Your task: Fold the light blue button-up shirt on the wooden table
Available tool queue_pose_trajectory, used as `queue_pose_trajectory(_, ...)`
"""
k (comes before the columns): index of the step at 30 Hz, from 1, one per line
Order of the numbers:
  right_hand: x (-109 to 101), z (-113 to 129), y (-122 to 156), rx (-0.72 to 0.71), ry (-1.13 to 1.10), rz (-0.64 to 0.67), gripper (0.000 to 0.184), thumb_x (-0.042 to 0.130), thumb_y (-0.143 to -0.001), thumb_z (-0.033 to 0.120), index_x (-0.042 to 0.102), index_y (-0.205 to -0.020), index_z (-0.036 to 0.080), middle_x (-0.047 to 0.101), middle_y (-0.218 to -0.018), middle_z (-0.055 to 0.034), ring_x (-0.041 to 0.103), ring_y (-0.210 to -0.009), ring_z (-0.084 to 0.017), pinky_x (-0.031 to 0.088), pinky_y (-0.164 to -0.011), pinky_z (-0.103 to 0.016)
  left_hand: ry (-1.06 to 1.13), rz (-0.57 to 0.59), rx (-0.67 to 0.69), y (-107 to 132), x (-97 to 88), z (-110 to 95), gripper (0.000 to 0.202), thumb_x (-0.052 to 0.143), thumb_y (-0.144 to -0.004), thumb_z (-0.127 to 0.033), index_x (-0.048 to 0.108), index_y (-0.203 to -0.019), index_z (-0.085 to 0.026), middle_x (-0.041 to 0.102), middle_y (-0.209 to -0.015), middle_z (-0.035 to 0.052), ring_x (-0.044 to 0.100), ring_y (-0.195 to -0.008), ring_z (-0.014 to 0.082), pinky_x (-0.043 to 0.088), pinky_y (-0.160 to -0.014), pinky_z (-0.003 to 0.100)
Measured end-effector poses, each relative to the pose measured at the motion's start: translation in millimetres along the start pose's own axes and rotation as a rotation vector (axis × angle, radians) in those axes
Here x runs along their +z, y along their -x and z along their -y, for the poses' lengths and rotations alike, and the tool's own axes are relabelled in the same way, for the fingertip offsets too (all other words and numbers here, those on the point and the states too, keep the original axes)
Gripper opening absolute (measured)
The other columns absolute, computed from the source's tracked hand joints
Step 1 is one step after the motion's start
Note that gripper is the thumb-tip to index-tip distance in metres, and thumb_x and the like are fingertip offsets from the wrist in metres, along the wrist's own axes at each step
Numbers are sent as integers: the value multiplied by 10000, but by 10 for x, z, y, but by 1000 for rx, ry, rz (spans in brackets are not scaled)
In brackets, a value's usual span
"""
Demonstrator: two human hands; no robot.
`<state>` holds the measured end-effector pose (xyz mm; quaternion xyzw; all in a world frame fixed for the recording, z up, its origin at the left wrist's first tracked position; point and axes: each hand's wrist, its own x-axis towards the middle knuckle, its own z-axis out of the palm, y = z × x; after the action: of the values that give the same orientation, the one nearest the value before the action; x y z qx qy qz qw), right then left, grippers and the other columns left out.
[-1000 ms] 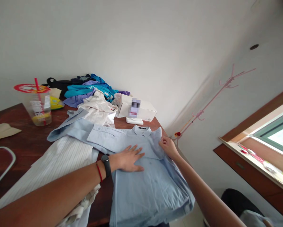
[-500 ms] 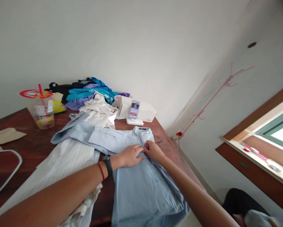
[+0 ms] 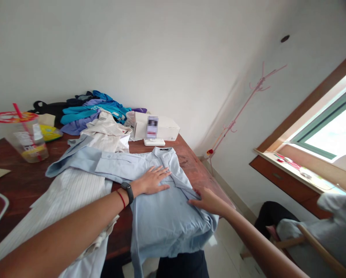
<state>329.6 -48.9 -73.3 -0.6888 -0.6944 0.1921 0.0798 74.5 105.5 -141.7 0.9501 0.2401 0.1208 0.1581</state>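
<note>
A light blue button shirt (image 3: 164,220) lies on the dark wooden table, its collar towards the wall and its lower part hanging over the front edge. One sleeve (image 3: 74,158) stretches out to the left over white striped clothing (image 3: 65,193). My left hand (image 3: 154,180), with a dark watch and a red string at the wrist, rests flat on the shirt's chest, fingers spread. At the shirt's right side, my right hand (image 3: 206,199) has its thumb and fingers around a folded edge of the fabric; its fingertips are partly hidden.
A phone (image 3: 152,127) stands on a white stand before a white box (image 3: 169,129). Heaped clothes (image 3: 94,110) lie against the wall. A plastic cup (image 3: 28,139) with a red straw is at the left. A pink coat rack (image 3: 239,112) and a seated person (image 3: 331,227) are at the right.
My right hand has moved from the placket below the collar down and right to the shirt's side edge. My left hand has flattened on the chest. The view has turned slightly right.
</note>
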Motion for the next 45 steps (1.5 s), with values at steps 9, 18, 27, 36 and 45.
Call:
queue_pose_trajectory(9,517,380,981,-2,89,225,74,646,-747,190,644,-814,220,738,-823,-25,669,-790,-208,362,-649,-264,5,-33,3,-23,10,13,716,442,-971,-668,350,-1574,-292,298,-1655,75,248,-1530,292,119,-1241,503)
queue_pose_trajectory(18,549,405,966,-245,-131,345,183,709,-836,334,696,-992,239,742,-962,-16,681,-847,-181,471,-722,-239,2,0,-27,-5,-59,-24,637,482,-967,-648,394,-1542,-387,235,-1679,70,262,-1522,330,152,-1227,593)
queue_pose_trajectory(27,421,277,217,-394,-43,-254,381,535,-986,385,590,-1319,208,529,-1456,-153,475,-1369,-291,385,-1151,-467,-7,54,211,49,-275,-287,548,556,-984,-490,453,-1509,-368,196,-1690,22,133,-1555,342,147,-1230,609)
queue_pose_trajectory(36,704,12,-56,-431,76,-91,736,470,-995,599,215,-1616,297,151,-1689,-78,73,-1564,-320,110,-1248,-566,45,146,198,64,-370,-298,432,548,-984,-515,627,-1369,-335,460,-1570,14,368,-1482,283,273,-1222,476)
queue_pose_trajectory(45,697,32,-39,-405,-50,-136,689,515,-982,584,284,-1588,352,206,-1679,-26,143,-1555,-320,124,-1253,-561,144,111,153,80,-354,-254,420,537,-995,-489,667,-1339,-288,495,-1543,34,407,-1462,244,317,-1219,405)
